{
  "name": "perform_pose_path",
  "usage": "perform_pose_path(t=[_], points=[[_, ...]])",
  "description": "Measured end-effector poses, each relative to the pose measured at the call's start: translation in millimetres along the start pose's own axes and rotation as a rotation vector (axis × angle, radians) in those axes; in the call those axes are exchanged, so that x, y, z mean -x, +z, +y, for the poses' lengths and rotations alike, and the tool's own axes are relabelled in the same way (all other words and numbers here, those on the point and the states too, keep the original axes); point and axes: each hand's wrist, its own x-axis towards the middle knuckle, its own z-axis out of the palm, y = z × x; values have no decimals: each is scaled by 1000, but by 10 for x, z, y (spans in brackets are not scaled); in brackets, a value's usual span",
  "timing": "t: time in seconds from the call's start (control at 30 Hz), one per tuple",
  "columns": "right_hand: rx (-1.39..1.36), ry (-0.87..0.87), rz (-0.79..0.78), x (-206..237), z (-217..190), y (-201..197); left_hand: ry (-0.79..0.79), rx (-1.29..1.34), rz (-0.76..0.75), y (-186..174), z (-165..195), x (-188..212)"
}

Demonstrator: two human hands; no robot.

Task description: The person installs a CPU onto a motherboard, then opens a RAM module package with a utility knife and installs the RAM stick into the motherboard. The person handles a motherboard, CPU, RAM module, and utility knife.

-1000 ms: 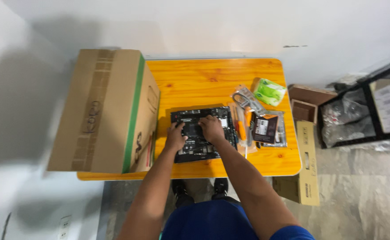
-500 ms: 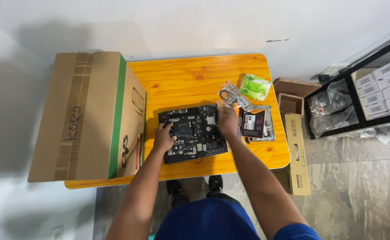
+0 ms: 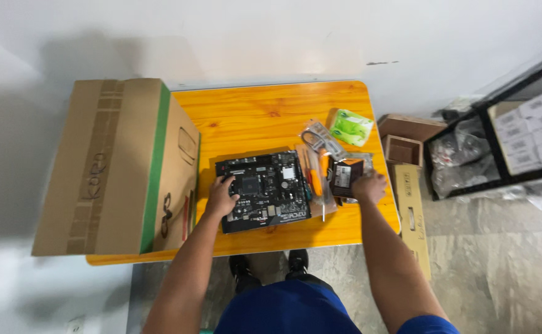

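1. Two bare hands are seen over an orange wooden table [image 3: 265, 117].
2. A black motherboard [image 3: 263, 190] is laid flat near the table's middle, just right of a large cardboard box [image 3: 116, 164] with a green stripe.
3. The left hand [image 3: 220, 196] is rested on the motherboard's left edge, fingers bent down on it; no closed grasp is seen.
4. The right hand [image 3: 368, 185] is placed at a small dark packaged part [image 3: 344, 176] right of the board; whether it is grasped cannot be told.
5. Orange-handled screwdrivers [image 3: 313, 175] lie between board and part; a green packet [image 3: 350, 127] lies farther off.
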Motion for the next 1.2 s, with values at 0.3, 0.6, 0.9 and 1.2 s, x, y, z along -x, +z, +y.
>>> perform_pose_path(t=[0.3, 0.6, 0.9, 1.2], points=[[-70, 98, -41, -234, 67, -85, -107, -6, -91, -20, 92, 16], [-74, 33, -103, -253, 156, -130, -127, -5, -110, -26, 92, 24], [-802, 191, 28, -277, 163, -308, -128, 18, -111, -163, 213, 63], [-1281, -67, -480, -82, -566, -347, 148, 190, 404, -59, 686, -195]])
